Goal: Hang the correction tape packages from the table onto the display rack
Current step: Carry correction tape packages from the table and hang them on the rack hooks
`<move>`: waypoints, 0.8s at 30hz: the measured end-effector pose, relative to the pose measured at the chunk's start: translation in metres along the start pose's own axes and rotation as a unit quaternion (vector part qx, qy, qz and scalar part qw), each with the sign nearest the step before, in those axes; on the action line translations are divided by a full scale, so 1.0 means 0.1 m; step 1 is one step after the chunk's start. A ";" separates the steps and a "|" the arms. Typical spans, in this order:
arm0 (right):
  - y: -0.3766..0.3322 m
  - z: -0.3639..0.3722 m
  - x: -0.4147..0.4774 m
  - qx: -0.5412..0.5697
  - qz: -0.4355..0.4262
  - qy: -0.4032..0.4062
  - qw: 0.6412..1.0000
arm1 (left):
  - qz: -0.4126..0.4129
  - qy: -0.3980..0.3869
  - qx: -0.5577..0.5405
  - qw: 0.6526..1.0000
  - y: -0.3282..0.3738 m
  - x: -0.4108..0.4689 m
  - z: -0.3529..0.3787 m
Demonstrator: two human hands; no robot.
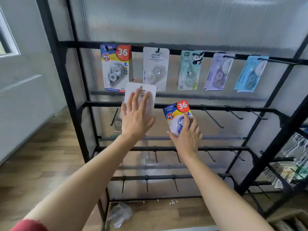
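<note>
Step in hand: both hands are bringing packages up to the display rack (216,107) — neither one is hanging yet, as far as I can judge.
White package (141,92): it is lying under the left hand's fingers, with its punched hole just above the fingertips and just below the hanging white package (155,69).
Doing it well: the hole is needing to rise to the hook above the fingertips, meet the hook's tip squarely, then slide back along it. A tilted card would likely snag.
Blue-and-yellow package (177,114): it is leaning leftward in the right hand. Its match, the hanging 36 package (115,67), is sitting up and left of the left hand, so that hook looks like its place.
Left hand (136,117): it is reaching forward on an extended arm, fingers straight and spread flat on the card's near face, thumb out at the left edge — no curl is showing.
Right hand (186,134): it is working lower, to the right of the left hand, with fingers curling round the package's blister and gripping it.
</note>
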State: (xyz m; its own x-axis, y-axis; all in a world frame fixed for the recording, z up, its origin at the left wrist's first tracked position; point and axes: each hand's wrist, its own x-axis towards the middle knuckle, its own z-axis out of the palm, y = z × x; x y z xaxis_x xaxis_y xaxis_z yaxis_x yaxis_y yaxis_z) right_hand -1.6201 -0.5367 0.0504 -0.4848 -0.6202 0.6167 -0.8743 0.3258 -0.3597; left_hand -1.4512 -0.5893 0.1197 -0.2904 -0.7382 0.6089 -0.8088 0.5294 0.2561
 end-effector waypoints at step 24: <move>0.13 0.26 0.49 0.082 -0.073 0.050 0.993 | 0.034 0.070 0.030 0.996 0.48 1.36 0.05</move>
State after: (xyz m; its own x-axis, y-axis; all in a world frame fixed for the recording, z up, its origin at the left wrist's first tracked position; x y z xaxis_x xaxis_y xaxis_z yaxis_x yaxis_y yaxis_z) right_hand -1.6549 -0.5812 0.0580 -0.3601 -0.5762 0.7337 -0.9241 0.1127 -0.3651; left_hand -1.5320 -0.6663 0.2114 -0.2746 -0.6331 0.7237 -0.8197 0.5476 0.1681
